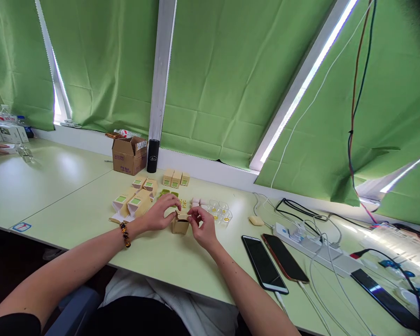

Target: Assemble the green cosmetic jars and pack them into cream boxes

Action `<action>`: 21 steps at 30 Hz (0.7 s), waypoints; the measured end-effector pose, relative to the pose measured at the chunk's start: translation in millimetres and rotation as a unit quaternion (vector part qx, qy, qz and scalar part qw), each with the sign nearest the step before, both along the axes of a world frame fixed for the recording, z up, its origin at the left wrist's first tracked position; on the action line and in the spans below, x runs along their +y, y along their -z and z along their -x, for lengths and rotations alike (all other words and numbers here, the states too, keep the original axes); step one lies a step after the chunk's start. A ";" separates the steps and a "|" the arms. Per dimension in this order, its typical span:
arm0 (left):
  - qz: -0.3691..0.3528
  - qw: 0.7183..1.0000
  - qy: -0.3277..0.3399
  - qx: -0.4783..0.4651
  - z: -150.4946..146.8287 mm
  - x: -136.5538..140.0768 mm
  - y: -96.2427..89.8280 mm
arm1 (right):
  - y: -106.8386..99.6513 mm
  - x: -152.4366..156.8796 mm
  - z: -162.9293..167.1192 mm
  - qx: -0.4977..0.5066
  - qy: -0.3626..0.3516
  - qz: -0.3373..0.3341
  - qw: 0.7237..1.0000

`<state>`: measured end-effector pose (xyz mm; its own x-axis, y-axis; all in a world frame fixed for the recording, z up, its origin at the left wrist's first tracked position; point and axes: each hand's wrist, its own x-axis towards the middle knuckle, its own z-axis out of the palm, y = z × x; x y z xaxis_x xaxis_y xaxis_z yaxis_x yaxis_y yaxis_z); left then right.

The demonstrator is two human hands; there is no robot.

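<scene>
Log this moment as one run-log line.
object: small tan cardboard box, upright on pale green table | left hand: at its top edge | right hand: at its top edge

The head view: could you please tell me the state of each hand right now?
Left hand: curved at the top of the small box; grip cannot be told.
Right hand: closed, pinching the small box at its top edge.
</scene>
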<state>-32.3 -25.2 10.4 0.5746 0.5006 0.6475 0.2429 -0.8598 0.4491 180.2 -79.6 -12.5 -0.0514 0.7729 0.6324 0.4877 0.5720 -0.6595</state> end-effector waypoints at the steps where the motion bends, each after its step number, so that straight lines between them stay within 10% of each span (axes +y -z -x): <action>1: -0.016 1.000 -0.002 0.015 2.4 -0.8 -2.1 | -0.1 -0.2 -0.3 -0.008 0.002 -0.002 1.000; 21: -0.083 0.993 0.004 0.089 7.1 2.0 5.5 | 5.5 0.3 -7.8 -0.138 0.019 -0.058 0.989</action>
<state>-39.4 -23.2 5.0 0.6915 0.3905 0.6077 0.2983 -0.9206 0.2521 188.0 -79.4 -18.0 -0.2068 0.7003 0.6833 0.6624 0.6142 -0.4290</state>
